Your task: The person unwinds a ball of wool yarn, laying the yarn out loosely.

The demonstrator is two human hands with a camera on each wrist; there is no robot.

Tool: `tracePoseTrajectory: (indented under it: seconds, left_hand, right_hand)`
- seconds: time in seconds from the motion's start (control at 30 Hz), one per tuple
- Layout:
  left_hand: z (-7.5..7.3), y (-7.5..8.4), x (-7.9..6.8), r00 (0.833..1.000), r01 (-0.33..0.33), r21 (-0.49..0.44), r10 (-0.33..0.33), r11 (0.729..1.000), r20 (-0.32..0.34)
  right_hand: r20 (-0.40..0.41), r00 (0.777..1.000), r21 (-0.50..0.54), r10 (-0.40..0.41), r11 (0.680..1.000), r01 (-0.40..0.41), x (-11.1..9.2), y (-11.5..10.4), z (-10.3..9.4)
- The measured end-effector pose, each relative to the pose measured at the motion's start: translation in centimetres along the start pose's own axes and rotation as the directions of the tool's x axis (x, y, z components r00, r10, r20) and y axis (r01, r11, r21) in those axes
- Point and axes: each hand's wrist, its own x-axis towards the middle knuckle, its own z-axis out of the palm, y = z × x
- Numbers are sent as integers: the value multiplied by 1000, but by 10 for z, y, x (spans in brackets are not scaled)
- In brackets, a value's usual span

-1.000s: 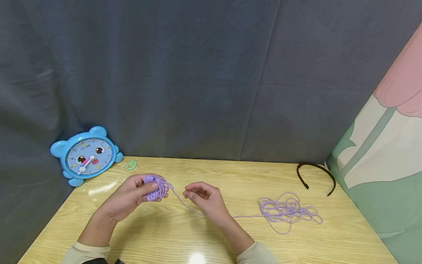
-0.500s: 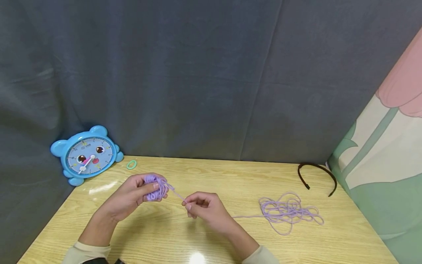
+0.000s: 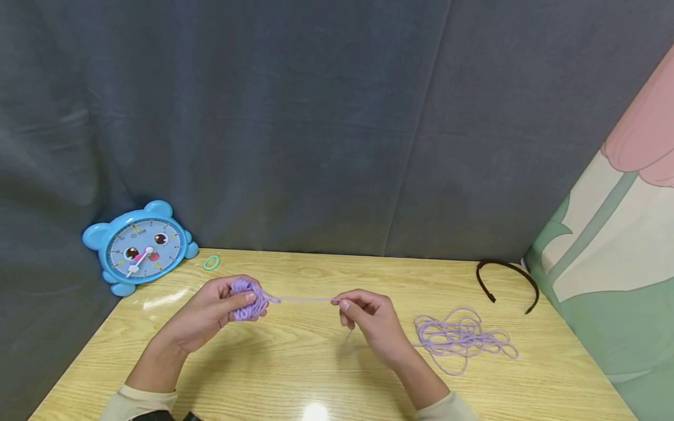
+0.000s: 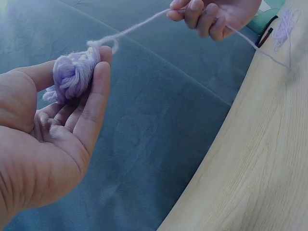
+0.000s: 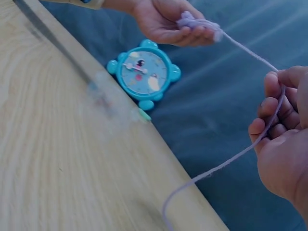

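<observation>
Dark grey-blue curtain (image 3: 316, 128) is hanging behind a pale wood-grain table (image 3: 295, 380), and a panel painted with a pink flower (image 3: 595, 251) is slanting along the right edge of the head view. Above the left part of the table, the left hand (image 3: 210, 313) is holding a purple yarn bundle (image 3: 241, 286) clear of the surface — its thumb is pressing on top while the fingers are supporting it from beneath. From the bundle's right end a purple strand (image 3: 305, 299) is running taut and nearly level to the right hand (image 3: 375, 321), whose thumb and forefinger are pinching it; the other fingers are curling in below. Past that pinch, the strand is dropping slackly to the table and leading towards a loose yarn heap (image 3: 458, 338), which is lying in tangled loops to the right of the right hand. Farther back on that side, a dark headband (image 3: 505, 265) is lying near the curtain. At the back left, a blue animal-shaped clock (image 3: 144, 248) is leaning against the curtain — with a small green ring (image 3: 206, 265) lying just beside it on the table.
</observation>
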Motion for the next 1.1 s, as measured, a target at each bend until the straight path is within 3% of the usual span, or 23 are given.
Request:
tracePoseTrajectory:
  seconds: [0.4,0.73,1.1]
  left_hand:
    - [0,-1,0,1000,-20,33,19,999,6]
    - [2,3,-1,997,45,164,-33,985,-76]
    - [-1,4,-2,997,43,159,-31,986,-74]
  right_hand:
    - [-98,995,-50,-30,998,26,-11,-13,-32]
    - [-162,987,-68,-5,998,-6,-19,-18,-47]
    - [-287,958,21,-21,999,28,-22,-27,-65]
